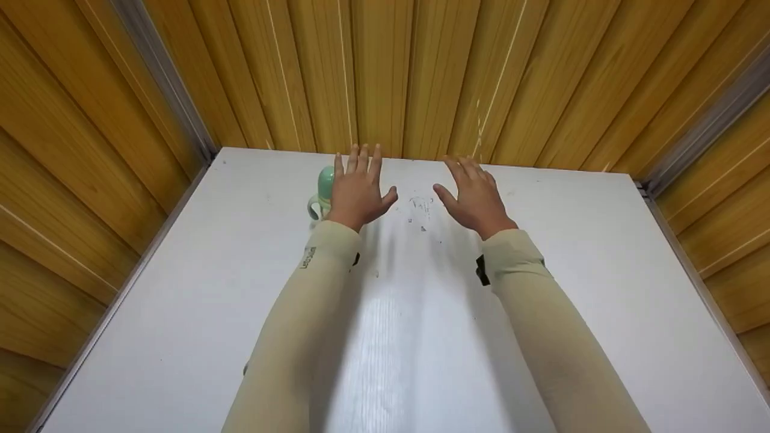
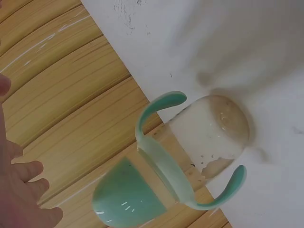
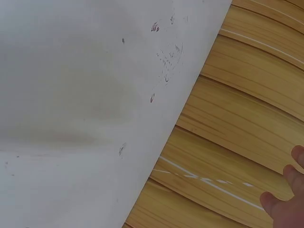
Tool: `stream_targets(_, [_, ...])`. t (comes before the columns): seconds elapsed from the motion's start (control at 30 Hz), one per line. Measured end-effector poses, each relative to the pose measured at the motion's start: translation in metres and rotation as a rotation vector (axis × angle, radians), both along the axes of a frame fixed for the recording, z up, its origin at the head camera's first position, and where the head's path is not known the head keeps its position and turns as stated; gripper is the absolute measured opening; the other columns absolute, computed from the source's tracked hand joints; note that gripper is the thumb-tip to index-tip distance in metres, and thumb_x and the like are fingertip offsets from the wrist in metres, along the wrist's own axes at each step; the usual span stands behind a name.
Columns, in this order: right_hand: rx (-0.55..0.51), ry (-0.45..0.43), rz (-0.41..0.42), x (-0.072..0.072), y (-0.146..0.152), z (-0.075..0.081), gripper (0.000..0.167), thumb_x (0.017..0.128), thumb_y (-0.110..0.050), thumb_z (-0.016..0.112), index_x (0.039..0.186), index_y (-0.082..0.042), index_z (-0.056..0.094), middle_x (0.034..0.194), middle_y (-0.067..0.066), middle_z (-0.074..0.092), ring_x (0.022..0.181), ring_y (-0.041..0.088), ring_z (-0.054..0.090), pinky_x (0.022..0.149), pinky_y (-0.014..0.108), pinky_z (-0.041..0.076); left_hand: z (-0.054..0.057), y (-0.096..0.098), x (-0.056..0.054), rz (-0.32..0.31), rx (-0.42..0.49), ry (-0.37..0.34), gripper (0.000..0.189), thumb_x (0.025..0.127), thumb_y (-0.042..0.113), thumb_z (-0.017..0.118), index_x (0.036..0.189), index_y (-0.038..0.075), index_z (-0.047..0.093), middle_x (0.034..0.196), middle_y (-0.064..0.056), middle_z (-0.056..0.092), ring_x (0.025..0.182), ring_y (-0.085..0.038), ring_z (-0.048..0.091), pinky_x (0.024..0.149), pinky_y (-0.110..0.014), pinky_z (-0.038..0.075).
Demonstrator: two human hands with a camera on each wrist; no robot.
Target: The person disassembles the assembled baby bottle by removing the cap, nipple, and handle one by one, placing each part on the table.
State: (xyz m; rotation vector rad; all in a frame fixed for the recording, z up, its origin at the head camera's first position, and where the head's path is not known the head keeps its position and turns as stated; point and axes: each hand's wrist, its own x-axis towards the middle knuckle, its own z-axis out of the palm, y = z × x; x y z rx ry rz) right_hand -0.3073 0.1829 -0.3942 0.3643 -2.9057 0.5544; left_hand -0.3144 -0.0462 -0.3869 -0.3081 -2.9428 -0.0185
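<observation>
A baby bottle (image 2: 204, 137) with a clear body, a mint-green cap (image 2: 128, 194) and two curved side handles stands near the back edge of the table. In the head view my left hand (image 1: 359, 191) partly covers the bottle (image 1: 325, 183), leaving the cap and one handle showing on its left. That hand is held over the table with fingers straight and thumb out to the side. Across from it, my right hand (image 1: 477, 195) hovers palm down with its fingers extended, holding nothing. At the right wrist view's edge only some fingertips (image 3: 270, 202) appear.
The white table (image 1: 198, 288) has dark scuff marks (image 1: 421, 204) between the two hands. Wood-patterned panels (image 1: 385, 72) rise directly behind its back edge, with more panels at the left and right sides. Grey metal posts (image 1: 165, 78) stand at the corners.
</observation>
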Motion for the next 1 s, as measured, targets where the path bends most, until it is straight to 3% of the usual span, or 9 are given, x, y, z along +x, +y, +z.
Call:
stream_targets(0.27, [-0.027, 0.023, 0.049, 0.0, -0.017, -0.002, 0.065, 0.098, -0.051, 0.045, 0.152, -0.016, 0.031, 0.157, 0.013, 0.03, 0.147, 0.033, 0.023, 0.118, 0.054, 0.018, -0.002, -0.014, 0.003, 0.032, 0.045, 0.044, 0.085, 0.092, 0.062, 0.037, 0.157, 0.015, 0.008, 0.161, -0.013, 0.02, 0.15, -0.031, 0.015, 0.12, -0.055, 0.013])
stream_targets(0.67, [-0.056, 0.053, 0.101, 0.002, -0.045, -0.005, 0.064, 0.098, -0.051, 0.046, 0.152, -0.019, 0.031, 0.154, 0.011, 0.035, 0.145, 0.031, 0.028, 0.117, 0.053, 0.023, -0.006, -0.035, 0.007, 0.047, 0.107, 0.044, 0.085, 0.091, 0.062, 0.04, 0.157, 0.017, 0.011, 0.161, -0.015, 0.021, 0.149, -0.033, 0.017, 0.119, -0.057, 0.015])
stream_targets(1.0, [-0.088, 0.021, 0.123, 0.003, -0.065, -0.006, 0.065, 0.098, -0.053, 0.044, 0.153, -0.022, 0.028, 0.156, 0.009, 0.032, 0.147, 0.03, 0.025, 0.118, 0.052, 0.022, -0.011, -0.056, 0.012, 0.085, 0.17, 0.027, 0.085, 0.091, 0.059, 0.042, 0.157, 0.016, 0.011, 0.16, -0.016, 0.022, 0.149, -0.034, 0.016, 0.118, -0.058, 0.015])
